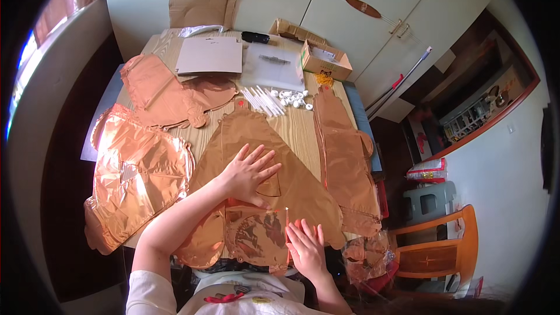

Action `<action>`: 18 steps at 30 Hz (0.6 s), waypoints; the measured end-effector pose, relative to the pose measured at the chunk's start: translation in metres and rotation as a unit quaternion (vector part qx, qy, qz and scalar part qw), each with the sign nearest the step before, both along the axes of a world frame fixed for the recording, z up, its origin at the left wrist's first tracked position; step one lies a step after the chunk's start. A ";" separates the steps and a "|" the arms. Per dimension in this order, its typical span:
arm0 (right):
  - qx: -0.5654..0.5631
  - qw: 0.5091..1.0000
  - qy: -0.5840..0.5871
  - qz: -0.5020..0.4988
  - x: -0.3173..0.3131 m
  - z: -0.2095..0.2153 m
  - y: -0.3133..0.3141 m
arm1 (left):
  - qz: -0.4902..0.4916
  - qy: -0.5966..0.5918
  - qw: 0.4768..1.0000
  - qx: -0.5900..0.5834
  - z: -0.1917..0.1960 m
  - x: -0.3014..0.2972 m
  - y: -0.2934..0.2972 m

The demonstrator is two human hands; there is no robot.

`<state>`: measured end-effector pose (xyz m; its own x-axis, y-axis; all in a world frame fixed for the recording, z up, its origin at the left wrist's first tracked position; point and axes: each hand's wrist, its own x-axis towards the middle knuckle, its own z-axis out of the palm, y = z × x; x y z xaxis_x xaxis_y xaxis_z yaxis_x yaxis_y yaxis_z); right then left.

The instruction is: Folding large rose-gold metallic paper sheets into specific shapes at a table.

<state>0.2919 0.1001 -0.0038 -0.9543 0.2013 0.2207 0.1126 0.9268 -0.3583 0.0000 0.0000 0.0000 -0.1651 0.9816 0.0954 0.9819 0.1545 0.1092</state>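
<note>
A flat, uninflated rose-gold foil balloon lies spread over the middle of the table, its narrow end pointing away from me. My left hand rests palm down on it, fingers spread. Near the front edge, part of the foil is folded into a shinier flap. At the right edge of that flap, my right hand lies on the foil with its fingers stretched out and an orange-red edge showing beside them. Whether anything is under the right palm is hidden.
More foil balloons lie left, far left and right. Behind are white sticks, white cups, a pale box, a clear plastic bag and a cardboard box. A wooden chair stands right.
</note>
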 end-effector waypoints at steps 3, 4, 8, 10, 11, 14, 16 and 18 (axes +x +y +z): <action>0.004 1.000 -0.003 0.014 0.001 0.001 0.001 | -0.002 -0.013 1.000 0.006 0.000 0.002 0.000; 0.005 1.000 -0.006 0.018 0.002 0.002 0.000 | -0.001 -0.015 1.000 0.004 -0.001 0.004 0.000; 0.007 0.999 0.004 0.034 0.005 0.001 0.003 | -0.002 -0.016 1.000 0.008 0.000 0.005 0.002; -0.037 0.998 0.046 0.035 0.008 0.005 0.000 | 0.001 -0.008 1.000 0.011 -0.003 0.003 0.000; -0.059 0.995 0.067 0.036 0.011 0.005 -0.001 | 0.002 -0.004 1.000 0.012 -0.004 0.003 -0.001; -0.006 0.998 0.047 0.029 0.025 -0.008 -0.010 | 0.000 -0.001 1.000 0.005 -0.002 0.002 -0.001; 0.010 0.999 0.033 -0.005 0.027 -0.015 -0.021 | 0.000 0.001 1.000 0.007 -0.002 0.001 0.000; -0.010 0.999 0.045 -0.006 0.027 -0.015 -0.025 | -0.001 -0.003 1.000 0.010 -0.002 0.001 0.000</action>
<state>0.3184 0.0753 -0.0187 -0.9282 0.2178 0.3015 0.0902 0.9182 -0.3857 0.0006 -0.0002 -0.0020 -0.1628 0.9800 0.1148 0.9818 0.1494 0.1173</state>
